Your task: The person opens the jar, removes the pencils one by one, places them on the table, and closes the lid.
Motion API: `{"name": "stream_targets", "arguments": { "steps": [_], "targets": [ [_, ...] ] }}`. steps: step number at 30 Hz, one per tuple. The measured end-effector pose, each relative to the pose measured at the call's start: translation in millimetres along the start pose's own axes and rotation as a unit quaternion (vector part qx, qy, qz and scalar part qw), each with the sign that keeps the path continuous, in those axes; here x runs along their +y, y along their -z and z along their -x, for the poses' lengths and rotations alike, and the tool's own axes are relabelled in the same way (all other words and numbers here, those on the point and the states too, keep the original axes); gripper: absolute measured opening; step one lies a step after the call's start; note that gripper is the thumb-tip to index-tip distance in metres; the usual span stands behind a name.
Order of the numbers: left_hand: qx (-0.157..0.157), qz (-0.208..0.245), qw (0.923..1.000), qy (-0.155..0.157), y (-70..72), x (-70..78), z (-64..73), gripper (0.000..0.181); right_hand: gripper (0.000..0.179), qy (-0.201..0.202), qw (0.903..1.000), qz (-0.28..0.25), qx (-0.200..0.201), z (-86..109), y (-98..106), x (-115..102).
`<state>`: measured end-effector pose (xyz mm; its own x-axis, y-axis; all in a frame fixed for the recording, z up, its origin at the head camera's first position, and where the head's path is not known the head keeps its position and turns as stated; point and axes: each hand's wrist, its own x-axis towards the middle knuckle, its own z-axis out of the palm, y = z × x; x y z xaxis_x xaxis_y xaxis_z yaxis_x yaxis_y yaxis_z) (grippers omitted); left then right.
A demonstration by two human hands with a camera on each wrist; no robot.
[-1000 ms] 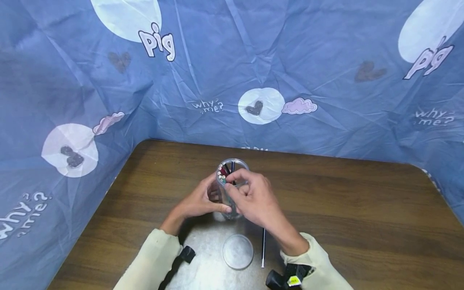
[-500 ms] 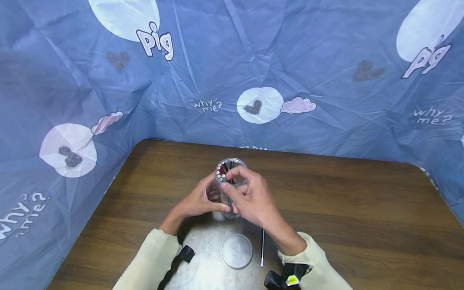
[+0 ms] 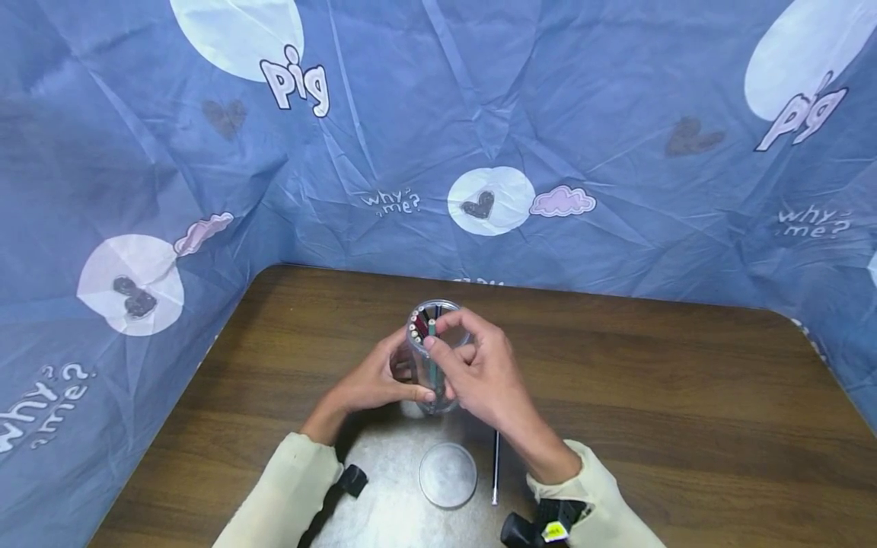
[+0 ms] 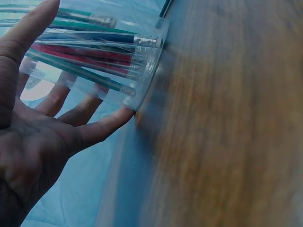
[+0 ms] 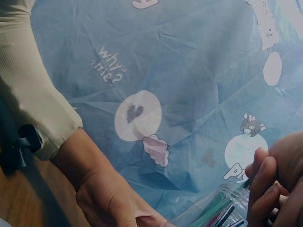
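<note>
A clear plastic jar [image 3: 423, 364] holds several pencils, among them red, dark blue and green ones, plain ends up. My left hand [image 3: 375, 377] grips the jar from the left, thumb on the near side and fingers behind it. At the mouth, my right hand [image 3: 483, 371] pinches a green pencil [image 3: 432, 367] near its top between thumb and index finger. In the left wrist view the metal-banded lower end of a green pencil [image 4: 90, 17] is off the jar's base, while other pencils [image 4: 111, 39] reach down to it.
A round clear lid [image 3: 448, 476] lies on the wooden table [image 3: 651, 396] nearer the body. Right of it lies a dark pencil [image 3: 496, 472], partly under the right forearm. A blue printed cloth [image 3: 384, 137] stands behind and beside the table.
The green pencil has shifted from the cluster at the jar's left rim toward the middle of the mouth, with the right fingers. The left hand and jar stay in place.
</note>
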<state>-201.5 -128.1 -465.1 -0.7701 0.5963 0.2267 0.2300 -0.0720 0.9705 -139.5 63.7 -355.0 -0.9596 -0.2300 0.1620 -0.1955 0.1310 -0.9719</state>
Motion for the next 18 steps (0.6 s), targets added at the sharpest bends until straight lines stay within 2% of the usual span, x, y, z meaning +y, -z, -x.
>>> {"name": "stream_targets", "arguments": {
  "steps": [8, 18],
  "targets": [
    [-0.002, 0.007, 1.0, -0.005, 1.0, -2.8, -0.2, 0.092, 0.013, 0.027, 0.9992, -0.015, 0.027, 0.1, 2.1, -2.4],
    [0.005, -0.003, 0.9999, 0.011, 0.8, -2.5, 0.4, 0.094, 0.011, 0.081, 0.9951, -0.037, 0.041, -4.2, 7.1, 1.0]
  ]
}}
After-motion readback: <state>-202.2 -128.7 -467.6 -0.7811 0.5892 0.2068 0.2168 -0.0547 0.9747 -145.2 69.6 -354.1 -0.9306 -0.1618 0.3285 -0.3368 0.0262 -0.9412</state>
